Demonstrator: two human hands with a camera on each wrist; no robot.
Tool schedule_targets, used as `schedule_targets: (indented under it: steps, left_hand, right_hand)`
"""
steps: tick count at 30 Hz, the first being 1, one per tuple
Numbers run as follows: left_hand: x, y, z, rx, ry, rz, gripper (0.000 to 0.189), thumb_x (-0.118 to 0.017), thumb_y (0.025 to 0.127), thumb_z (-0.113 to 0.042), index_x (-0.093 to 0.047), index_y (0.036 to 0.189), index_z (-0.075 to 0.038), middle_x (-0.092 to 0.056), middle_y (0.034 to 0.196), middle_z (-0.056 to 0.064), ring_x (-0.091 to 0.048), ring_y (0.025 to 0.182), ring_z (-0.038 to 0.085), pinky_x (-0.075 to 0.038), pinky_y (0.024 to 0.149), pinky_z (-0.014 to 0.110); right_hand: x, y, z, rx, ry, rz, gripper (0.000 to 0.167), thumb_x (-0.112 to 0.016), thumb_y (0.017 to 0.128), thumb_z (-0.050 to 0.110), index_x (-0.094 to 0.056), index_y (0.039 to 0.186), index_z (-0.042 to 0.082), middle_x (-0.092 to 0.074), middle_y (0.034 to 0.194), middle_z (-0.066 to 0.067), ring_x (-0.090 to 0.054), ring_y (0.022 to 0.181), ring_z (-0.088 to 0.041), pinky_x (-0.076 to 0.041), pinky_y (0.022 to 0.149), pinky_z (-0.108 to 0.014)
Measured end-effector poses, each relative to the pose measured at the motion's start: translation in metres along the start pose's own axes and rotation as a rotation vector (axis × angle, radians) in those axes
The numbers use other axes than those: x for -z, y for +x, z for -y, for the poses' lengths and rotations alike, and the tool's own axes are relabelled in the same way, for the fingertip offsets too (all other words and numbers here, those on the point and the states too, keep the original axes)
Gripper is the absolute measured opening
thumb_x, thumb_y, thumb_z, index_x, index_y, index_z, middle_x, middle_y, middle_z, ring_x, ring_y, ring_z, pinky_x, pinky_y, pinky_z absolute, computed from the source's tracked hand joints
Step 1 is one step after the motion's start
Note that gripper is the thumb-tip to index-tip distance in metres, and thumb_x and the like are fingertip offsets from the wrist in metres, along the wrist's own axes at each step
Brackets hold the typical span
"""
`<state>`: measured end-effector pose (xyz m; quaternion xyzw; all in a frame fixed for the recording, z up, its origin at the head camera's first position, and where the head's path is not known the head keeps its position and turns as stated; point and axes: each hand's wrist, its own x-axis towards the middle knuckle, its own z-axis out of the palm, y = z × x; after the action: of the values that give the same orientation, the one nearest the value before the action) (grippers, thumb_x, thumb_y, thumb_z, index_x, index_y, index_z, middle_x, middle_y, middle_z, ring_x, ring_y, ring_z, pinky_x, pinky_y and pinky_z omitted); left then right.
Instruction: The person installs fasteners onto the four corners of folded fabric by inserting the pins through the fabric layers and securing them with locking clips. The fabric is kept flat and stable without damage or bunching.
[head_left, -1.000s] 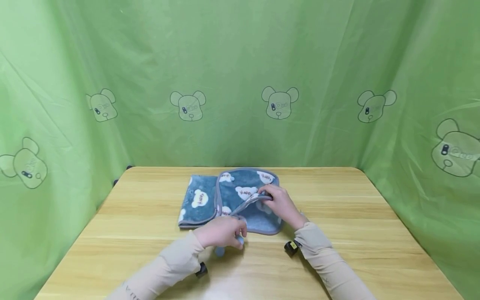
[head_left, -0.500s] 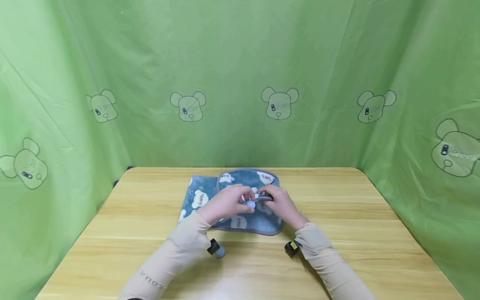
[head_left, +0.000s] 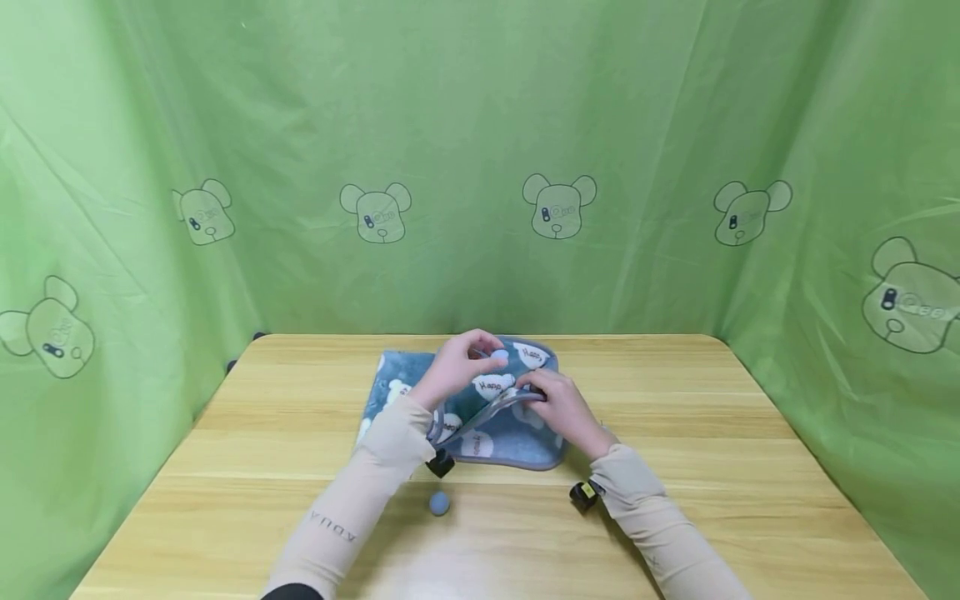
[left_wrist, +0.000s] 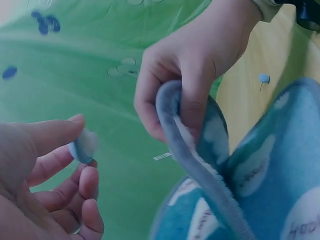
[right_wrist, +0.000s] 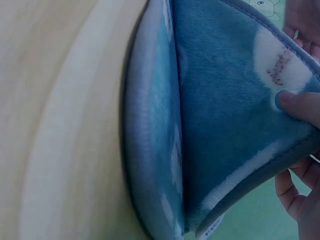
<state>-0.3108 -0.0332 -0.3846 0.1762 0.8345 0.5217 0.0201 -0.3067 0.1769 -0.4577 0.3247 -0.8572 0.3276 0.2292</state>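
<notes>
Right hand (head_left: 562, 407) grips cloth (head_left: 474, 404); left (head_left: 455, 367) pinches ball (left_wrist: 85, 147) above.

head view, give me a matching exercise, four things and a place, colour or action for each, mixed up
1. left hand
2. right hand
3. loose round object
4. curtain

a. green with animal-head outlines
b. holds the edge of the patterned cloth
c. lies on the table
d. pinches a small light-blue object

Pairs: 1-d, 2-b, 3-c, 4-a

left sleeve (head_left: 362, 490): beige, dark lettering (head_left: 333, 527) | right sleeve (head_left: 663, 527): beige | wrist cameras (head_left: 441, 464): black
</notes>
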Motion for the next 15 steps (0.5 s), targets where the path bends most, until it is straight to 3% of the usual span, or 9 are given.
schedule_targets:
  steps: [6,10,15]
  left_hand:
    - [-0.004,0.017,0.021,0.111,-0.217,0.025,0.028,-0.072,0.088,-0.027,-0.067,0.113,-0.014,-0.067,0.105,0.004,-0.062,0.1,0.025,-0.048,0.092,0.052]
    - [-0.008,0.025,0.032,0.173,-0.319,0.053,0.033,-0.072,0.089,-0.024,-0.067,0.118,-0.01,-0.068,0.102,0.0,-0.062,0.1,0.028,-0.051,0.083,0.042]
    - [-0.012,0.029,0.042,0.262,-0.456,0.124,0.036,-0.067,0.092,-0.017,-0.063,0.125,-0.003,-0.064,0.094,-0.002,-0.058,0.085,0.015,-0.047,0.073,0.027]
  right_hand:
    - [0.001,0.0,0.001,-0.019,0.013,0.017,0.019,-0.076,0.077,0.0,-0.071,0.094,0.007,-0.071,0.092,-0.008,-0.066,0.088,-0.023,-0.056,0.081,-0.039]
    - [0.002,0.0,0.001,0.0,0.009,0.008,0.02,-0.077,0.076,-0.001,-0.071,0.093,0.006,-0.071,0.092,-0.008,-0.066,0.087,-0.023,-0.056,0.08,-0.04]
    - [0.001,0.0,0.0,0.016,0.006,0.005,0.021,-0.077,0.075,-0.001,-0.071,0.093,0.007,-0.07,0.09,-0.007,-0.066,0.085,-0.022,-0.055,0.079,-0.039]
